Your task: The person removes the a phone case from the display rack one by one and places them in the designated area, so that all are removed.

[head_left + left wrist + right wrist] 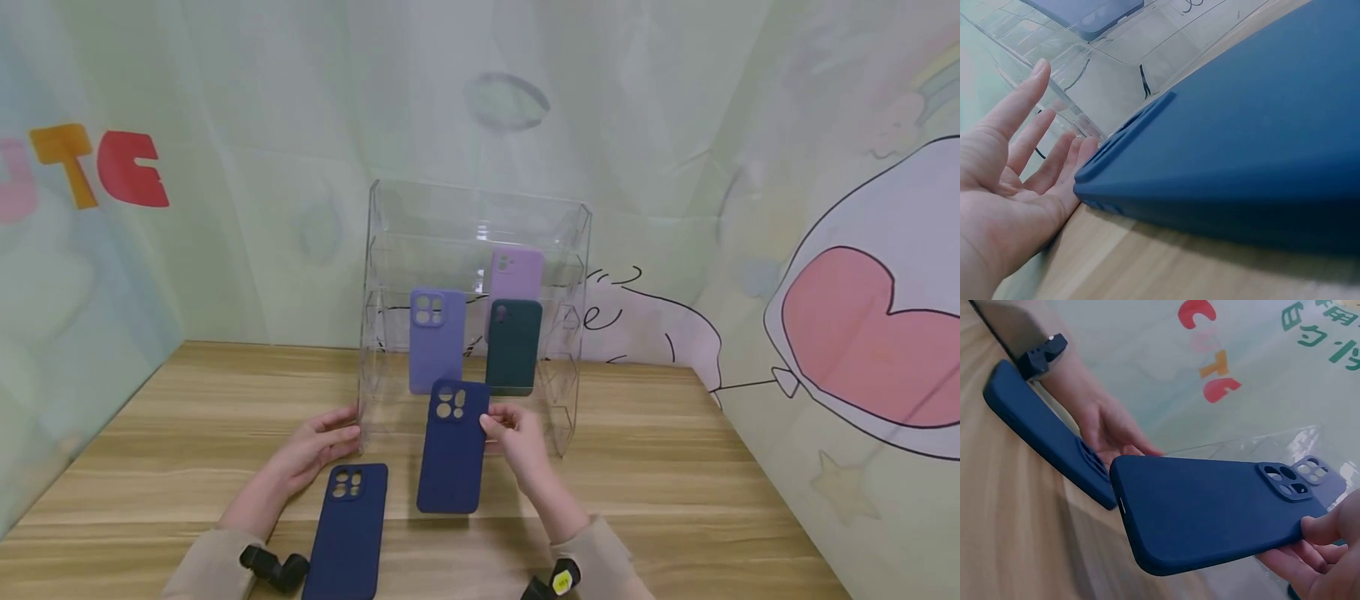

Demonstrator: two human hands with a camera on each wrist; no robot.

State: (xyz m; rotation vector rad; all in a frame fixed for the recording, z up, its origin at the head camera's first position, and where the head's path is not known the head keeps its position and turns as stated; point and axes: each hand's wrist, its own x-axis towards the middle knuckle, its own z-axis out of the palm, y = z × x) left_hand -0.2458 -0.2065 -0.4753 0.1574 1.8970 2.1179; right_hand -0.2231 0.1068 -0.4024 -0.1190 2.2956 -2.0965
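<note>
**Q:** 2 hands, 1 case in the air — what does the head view show?

**A:** The right hand [517,442] pinches a navy phone case [452,446] by its right edge near the camera cutouts, holding it upright just in front of a clear acrylic display rack [570,250]. The left hand [315,450] lies with fingers relaxed and straight on the wooden table [675,467], fingertips at the rack's left wall. A second navy case [348,533] lies flat by the left forearm. On the rack stand a periwinkle case [437,342], a dark green case [513,346] and a lilac case [516,271].

**Q:** And the left wrist view?

**A:** The flat case [1241,144] fills the frame, just beside the spread fingers [1019,112], which hold nothing. The rack's thin clear edges [1072,106] stand close behind.

**Q:** The right wrist view?

**A:** Thumb and fingers [1325,528] grip the held case [1210,509] at its camera end. It looks matte, light and flexible — likely grippy, and liable to bow if squeezed mid-span, so the rims are the safer hold. Open table lies to the right; the rack's hard edges and the standing cases leave little room ahead.
</note>
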